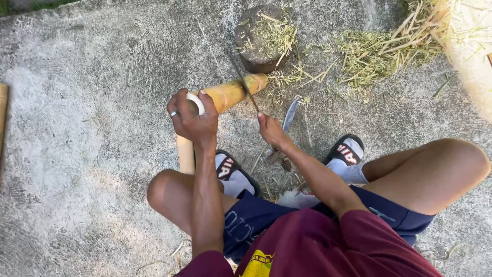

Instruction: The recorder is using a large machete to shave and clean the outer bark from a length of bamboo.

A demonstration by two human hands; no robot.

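My left hand [192, 117] is wrapped tight around the near end of the bamboo section [233, 92], and my right hand [270, 129] is clenched on the handle of a long blade [245, 84] whose edge crosses the bamboo near its far tip. That tip rests against a dark stump [259, 38]. I judge the cutting well underway: green shavings [369, 54] lie beyond the bamboo, though its skin looks mostly intact. A second knife [290, 115] lies just right of the bamboo, near my sandals [344, 151].
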